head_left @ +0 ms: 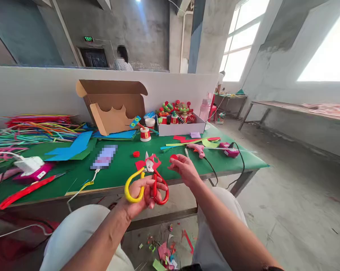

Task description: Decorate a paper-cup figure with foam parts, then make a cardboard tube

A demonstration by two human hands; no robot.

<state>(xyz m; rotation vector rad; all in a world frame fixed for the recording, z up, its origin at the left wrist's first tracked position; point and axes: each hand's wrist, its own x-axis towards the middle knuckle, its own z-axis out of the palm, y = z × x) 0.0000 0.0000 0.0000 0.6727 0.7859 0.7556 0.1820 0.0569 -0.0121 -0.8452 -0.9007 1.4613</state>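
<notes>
My left hand (143, 194) is closed round the handles of a pair of scissors (161, 202), one loop yellow and the other red. The blades stand apart and point away from me, over the table edge. Red scraps (140, 165) lie at the blades; whether the blades touch them I cannot tell. My right hand (184, 167) pinches a small red piece (173, 157) between thumb and fingertips, just right of the scissors. A small round red piece (136, 154) lies on the green table (121, 177) beyond the blades.
A white box (178, 130) of colourful cup figures stands behind, beside an opened cardboard box (113, 94). Pipe cleaners (42, 126), a phone (104, 156) and a red-handled cutter (25, 194) are left; a pink glue gun (197, 149) with its cable is right. Scraps (164, 250) litter the floor.
</notes>
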